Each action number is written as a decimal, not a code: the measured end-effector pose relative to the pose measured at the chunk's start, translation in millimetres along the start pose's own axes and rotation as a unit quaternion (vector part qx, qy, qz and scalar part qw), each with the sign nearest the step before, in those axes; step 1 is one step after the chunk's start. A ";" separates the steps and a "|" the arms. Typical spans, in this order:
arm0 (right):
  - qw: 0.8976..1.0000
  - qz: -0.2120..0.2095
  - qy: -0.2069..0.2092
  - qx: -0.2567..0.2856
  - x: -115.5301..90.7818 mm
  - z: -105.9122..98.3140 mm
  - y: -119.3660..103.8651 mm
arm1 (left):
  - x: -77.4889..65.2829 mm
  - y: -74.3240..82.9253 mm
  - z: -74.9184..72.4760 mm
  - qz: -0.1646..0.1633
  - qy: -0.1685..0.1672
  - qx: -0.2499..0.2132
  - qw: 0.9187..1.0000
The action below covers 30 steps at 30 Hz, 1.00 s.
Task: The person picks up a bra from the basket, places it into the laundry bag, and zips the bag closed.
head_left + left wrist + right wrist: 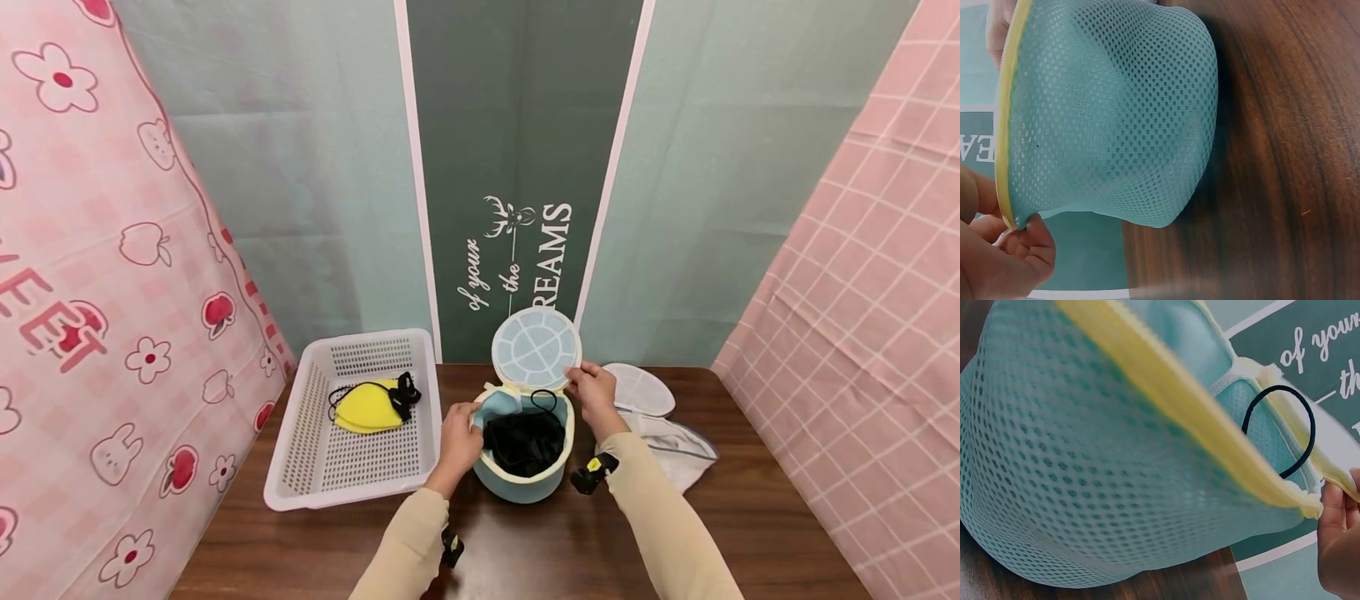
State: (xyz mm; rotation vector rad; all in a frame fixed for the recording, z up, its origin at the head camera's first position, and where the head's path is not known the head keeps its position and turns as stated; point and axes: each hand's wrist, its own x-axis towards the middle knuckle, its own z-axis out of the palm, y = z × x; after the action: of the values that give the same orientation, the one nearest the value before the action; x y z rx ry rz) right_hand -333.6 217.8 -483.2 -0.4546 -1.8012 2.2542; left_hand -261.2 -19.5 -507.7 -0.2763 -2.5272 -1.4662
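A round light-blue mesh laundry bag with yellow trim stands on the table, its round lid raised at the back. Black cloth lies inside, and a thin black cord loop rises near the back rim. My left hand pinches the yellow rim on the left side, as the left wrist view shows close up with that hand at lower left. At the lid's right edge, my right hand pinches the yellow trim between thumb and fingers.
Left of the bag is a white perforated basket holding a yellow cloth item with black cords. A white mesh bag with a round white top lies behind my right forearm. Curtains enclose the wooden table.
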 end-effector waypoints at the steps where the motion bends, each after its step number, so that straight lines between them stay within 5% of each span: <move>1: 1.000 -0.003 0.005 0.001 0.3 0.0 0.2 | 0.7 0.0 0.0 0.003 0.000 0.001 1.000; 15: 0.998 -0.057 0.028 -0.019 -2.5 2.7 -2.7 | 8.2 2.1 -4.5 -0.008 -0.049 -0.008 0.999; 30: 0.997 -0.079 0.016 0.012 -4.0 3.5 -1.6 | 11.1 2.1 -5.7 -0.035 -0.045 -0.032 0.998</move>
State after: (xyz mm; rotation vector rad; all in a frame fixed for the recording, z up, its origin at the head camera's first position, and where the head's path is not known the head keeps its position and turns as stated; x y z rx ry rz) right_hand -331.2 213.5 -480.6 -0.3282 -1.7288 2.1469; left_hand -270.8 -22.8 -500.2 -0.2729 -2.5880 -1.5978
